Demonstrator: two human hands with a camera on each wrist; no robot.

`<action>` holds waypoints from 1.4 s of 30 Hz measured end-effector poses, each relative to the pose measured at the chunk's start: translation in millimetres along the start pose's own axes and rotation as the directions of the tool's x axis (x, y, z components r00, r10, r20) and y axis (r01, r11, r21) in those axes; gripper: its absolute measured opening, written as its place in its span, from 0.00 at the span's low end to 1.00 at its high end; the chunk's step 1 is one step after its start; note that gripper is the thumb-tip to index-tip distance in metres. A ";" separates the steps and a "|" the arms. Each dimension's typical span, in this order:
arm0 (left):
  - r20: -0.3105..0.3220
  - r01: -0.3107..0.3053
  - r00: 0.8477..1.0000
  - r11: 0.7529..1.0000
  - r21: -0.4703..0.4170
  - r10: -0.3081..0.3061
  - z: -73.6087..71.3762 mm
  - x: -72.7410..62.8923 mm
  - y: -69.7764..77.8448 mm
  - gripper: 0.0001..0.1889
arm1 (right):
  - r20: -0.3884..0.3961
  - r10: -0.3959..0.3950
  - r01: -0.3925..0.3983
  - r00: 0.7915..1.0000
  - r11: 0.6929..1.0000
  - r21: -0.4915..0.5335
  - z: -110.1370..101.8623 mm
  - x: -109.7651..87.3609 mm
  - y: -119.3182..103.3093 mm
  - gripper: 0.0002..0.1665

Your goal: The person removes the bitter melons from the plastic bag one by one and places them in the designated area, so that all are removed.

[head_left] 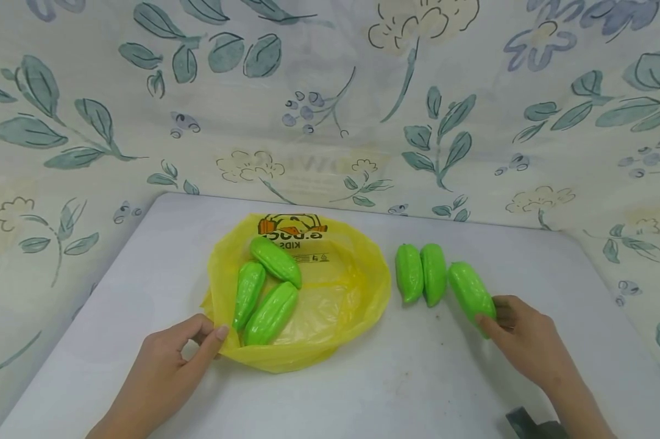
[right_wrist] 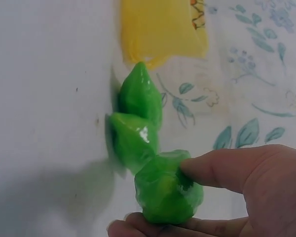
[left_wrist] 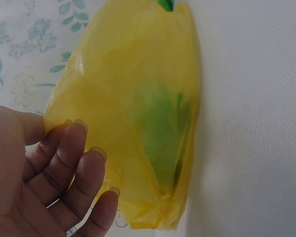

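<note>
In the head view a yellow plastic bag (head_left: 369, 274) stands with its mouth spread wide. Three glossy green cucumber-shaped vegetables (head_left: 272, 312) lie in its left part. My left hand (head_left: 170, 360) pinches the bag's near left rim between thumb and fingers. At the right, my right hand (head_left: 527, 338) grips another such green vegetable (head_left: 470, 289) by its near end, thumb on one side and fingers on the other. Two more green vegetables (head_left: 409, 274) lie side by side between the bag and the held one. The right wrist view shows the held vegetable (right_wrist: 167, 190) end-on, its surface lumpy.
The white table (head_left: 406, 390) carries everything, with a few small dark specks on it. Behind it hangs a floral sheet (head_left: 330, 152). A dark object (head_left: 527, 424) shows at the bottom edge, near the right wrist.
</note>
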State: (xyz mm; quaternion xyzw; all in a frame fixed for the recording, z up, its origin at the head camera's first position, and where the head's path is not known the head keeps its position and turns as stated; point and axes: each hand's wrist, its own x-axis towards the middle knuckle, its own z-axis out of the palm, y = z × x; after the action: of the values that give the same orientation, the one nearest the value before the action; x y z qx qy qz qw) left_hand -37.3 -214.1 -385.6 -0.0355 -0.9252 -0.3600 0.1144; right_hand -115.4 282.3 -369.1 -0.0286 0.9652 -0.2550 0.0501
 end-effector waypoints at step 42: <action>-0.003 0.002 1.000 1.000 -0.005 -0.002 -0.6 -0.6 0.3 0.10 | -0.009 0.149 -0.149 0.989 0.985 -0.091 18.7 49.0 6.7 0.43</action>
State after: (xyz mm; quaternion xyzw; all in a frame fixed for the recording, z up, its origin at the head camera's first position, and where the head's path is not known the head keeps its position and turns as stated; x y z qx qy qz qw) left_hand -36.6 -214.3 -385.1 -0.0345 -0.9242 -0.3625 0.1153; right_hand -162.3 275.0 -392.6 0.0416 0.9754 -0.2061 0.0668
